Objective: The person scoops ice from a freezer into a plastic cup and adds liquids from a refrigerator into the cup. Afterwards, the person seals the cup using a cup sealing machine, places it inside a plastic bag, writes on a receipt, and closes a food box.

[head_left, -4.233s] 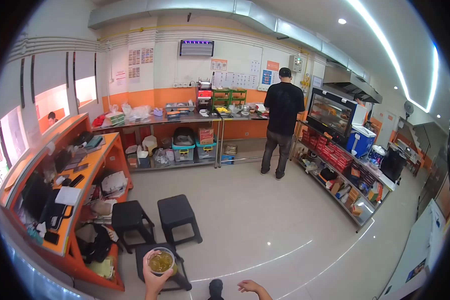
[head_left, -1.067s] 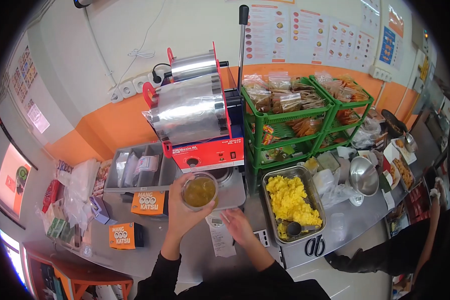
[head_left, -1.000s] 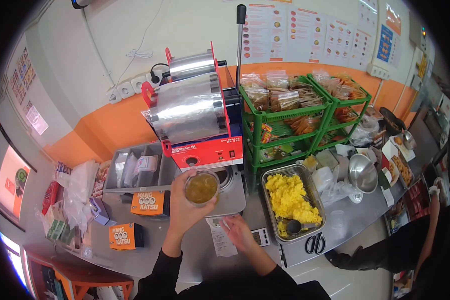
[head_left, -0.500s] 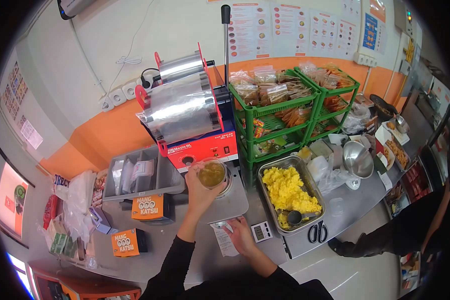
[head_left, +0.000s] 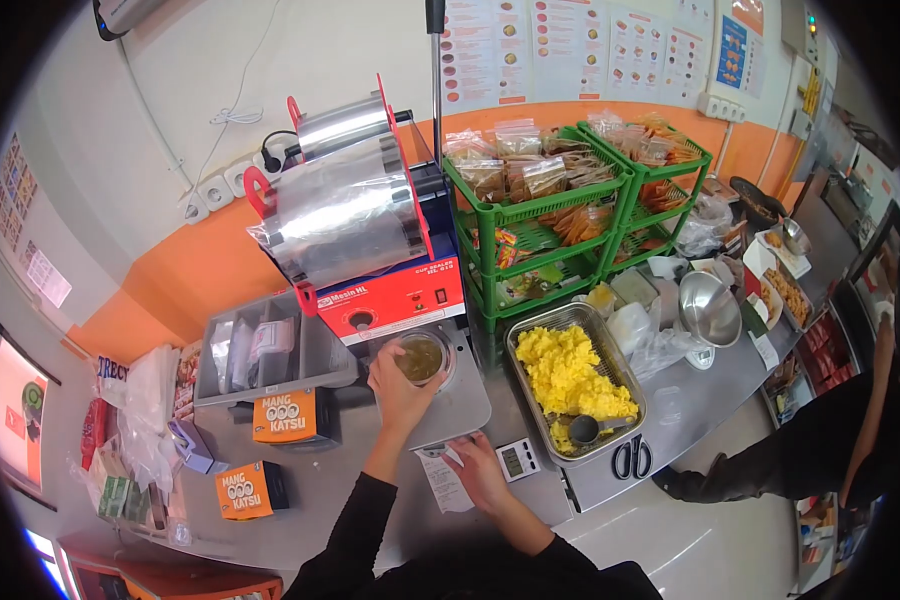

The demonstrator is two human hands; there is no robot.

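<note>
A clear cup of greenish-brown liquid (head_left: 421,360) is in my left hand (head_left: 401,390), fingers curled round its left side. It sits at the round metal holder (head_left: 453,372) in the grey sliding tray (head_left: 467,405) of a red and blue cup sealer (head_left: 395,305). At the tray's front edge, my right hand (head_left: 480,472) has its thumb and fingers closed about the edge; the exact contact is partly hidden. A printed paper slip (head_left: 445,487) lies below the tray, beside that hand. A small digital timer (head_left: 517,460) lies just to its right.
Right of the sealer stand green racks (head_left: 555,207) of packets and a metal pan (head_left: 642,398) of yellow food with a scoop. Black-handled scissors (head_left: 631,459) lie near the edge. Orange boxes (head_left: 252,490) and a grey divided bin (head_left: 275,375) are left. Another person (head_left: 820,440) stands right.
My left hand has lowered the cup slightly towards the holder, and the cup looks more level. My right hand stays at the tray's front edge. The view has shifted a little.
</note>
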